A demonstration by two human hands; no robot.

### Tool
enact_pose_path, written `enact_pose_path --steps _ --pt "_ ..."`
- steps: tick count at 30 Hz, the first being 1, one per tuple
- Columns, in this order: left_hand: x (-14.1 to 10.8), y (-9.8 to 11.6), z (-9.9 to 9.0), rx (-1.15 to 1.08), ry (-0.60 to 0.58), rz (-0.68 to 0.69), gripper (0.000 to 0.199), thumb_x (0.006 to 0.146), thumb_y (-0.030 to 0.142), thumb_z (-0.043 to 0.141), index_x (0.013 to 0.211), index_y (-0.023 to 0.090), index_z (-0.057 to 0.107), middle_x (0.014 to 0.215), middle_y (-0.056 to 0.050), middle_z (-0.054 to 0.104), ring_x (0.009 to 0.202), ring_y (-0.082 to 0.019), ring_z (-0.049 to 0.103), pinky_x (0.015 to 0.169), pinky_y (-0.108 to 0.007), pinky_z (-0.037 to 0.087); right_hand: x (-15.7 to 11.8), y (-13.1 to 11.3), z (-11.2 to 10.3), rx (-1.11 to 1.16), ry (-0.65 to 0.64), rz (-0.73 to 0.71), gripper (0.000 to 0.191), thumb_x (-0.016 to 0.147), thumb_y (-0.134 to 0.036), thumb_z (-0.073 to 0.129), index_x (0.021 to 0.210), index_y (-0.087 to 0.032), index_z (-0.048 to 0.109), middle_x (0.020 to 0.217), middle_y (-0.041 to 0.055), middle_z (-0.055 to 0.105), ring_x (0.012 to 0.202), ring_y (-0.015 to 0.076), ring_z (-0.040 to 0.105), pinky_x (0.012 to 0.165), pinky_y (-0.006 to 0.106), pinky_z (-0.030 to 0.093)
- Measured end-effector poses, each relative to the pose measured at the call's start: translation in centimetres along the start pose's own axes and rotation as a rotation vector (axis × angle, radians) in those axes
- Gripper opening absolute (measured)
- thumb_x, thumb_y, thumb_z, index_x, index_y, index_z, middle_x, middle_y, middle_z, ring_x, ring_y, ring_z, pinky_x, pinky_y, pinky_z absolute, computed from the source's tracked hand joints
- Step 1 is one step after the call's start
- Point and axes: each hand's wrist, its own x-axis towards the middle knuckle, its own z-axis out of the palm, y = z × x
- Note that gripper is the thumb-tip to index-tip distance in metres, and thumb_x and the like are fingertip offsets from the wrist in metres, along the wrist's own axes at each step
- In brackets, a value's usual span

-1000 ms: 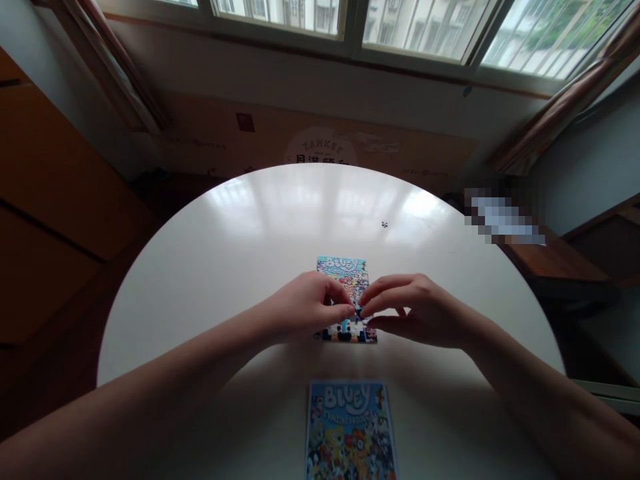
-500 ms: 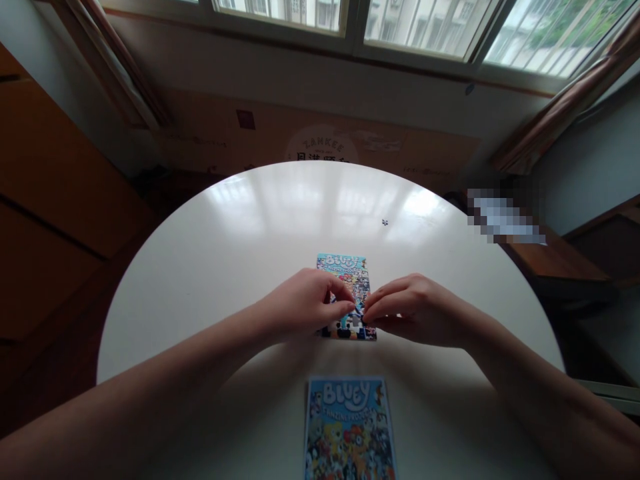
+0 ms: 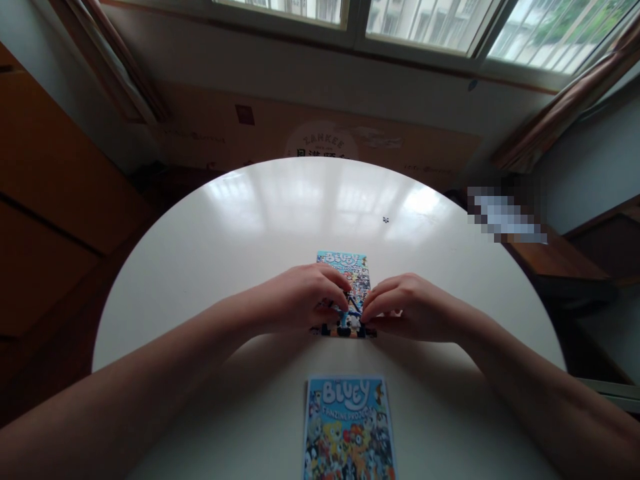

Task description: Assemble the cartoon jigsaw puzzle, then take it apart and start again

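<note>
A small colourful jigsaw puzzle (image 3: 359,280), printed with "Bluey" and many cartoon figures, lies flat on the white table. Over its left and lower part bends my left hand (image 3: 317,293), thumb and fingers curled close together; whatever they may pinch is hidden. My right hand (image 3: 407,303) is at the puzzle's lower right edge, fingers drawn together and tips touching that edge. Closer to me lies a larger picture sheet (image 3: 349,427) with the same design. One loose puzzle piece (image 3: 385,220) rests beyond the puzzle, towards the right.
The white table (image 3: 200,267) has a rounded far edge. Behind it are a printed panel (image 3: 200,133) along the wall and windows (image 3: 425,27) with curtains. A wooden cabinet (image 3: 50,167) stands on the left, and a brown wooden surface (image 3: 555,250) on the right.
My left fingers have shifted slightly left and curled, showing more of the puzzle's lower middle. A pale gap there now looks filled with a printed piece. My right hand has barely moved.
</note>
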Motion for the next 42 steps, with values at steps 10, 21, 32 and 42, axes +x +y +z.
enact_pose_path --steps 10,21,32,42 --pt "0.1 -0.1 0.0 -0.019 -0.005 -0.002 0.019 0.081 0.015 0.073 0.096 0.026 0.078 0.118 -0.004 0.071 0.105 -0.021 0.066 0.095 -0.035 0.049 0.2 -0.2 0.1 -0.014 0.025 -0.026 0.012 0.090 -0.023 0.065 0.095 -0.020 0.076 0.095 0.0029 0.073 0.079 0.0105 0.068 0.073 0.023 0.053" --pt "0.1 -0.1 -0.1 -0.015 -0.020 0.001 0.019 0.082 0.016 0.071 0.097 0.025 0.079 0.118 -0.005 0.071 0.105 -0.021 0.065 0.096 -0.035 0.049 0.1 -0.5 0.2 -0.112 0.024 -0.042 0.013 0.091 -0.022 0.063 0.096 -0.022 0.074 0.096 0.0019 0.073 0.080 0.0109 0.067 0.074 0.025 0.051" --pt "0.2 0.6 -0.4 0.053 -0.043 0.006 0.031 0.083 0.012 0.070 0.104 0.034 0.079 0.125 -0.002 0.068 0.112 -0.022 0.062 0.098 -0.037 0.048 0.3 -1.4 -0.2 -0.215 -0.013 -0.060 0.016 0.096 -0.023 0.058 0.099 -0.022 0.073 0.096 0.0020 0.073 0.086 0.0138 0.064 0.077 0.028 0.049" --pt "0.2 1.1 -0.7 0.102 -0.059 0.033 0.035 0.083 0.010 0.069 0.103 0.036 0.079 0.124 -0.001 0.069 0.112 -0.022 0.061 0.098 -0.035 0.047 0.1 -1.3 -0.5 -0.182 -0.037 -0.034 0.017 0.094 -0.024 0.060 0.101 -0.023 0.075 0.099 0.0028 0.073 0.085 0.0125 0.065 0.076 0.027 0.049"
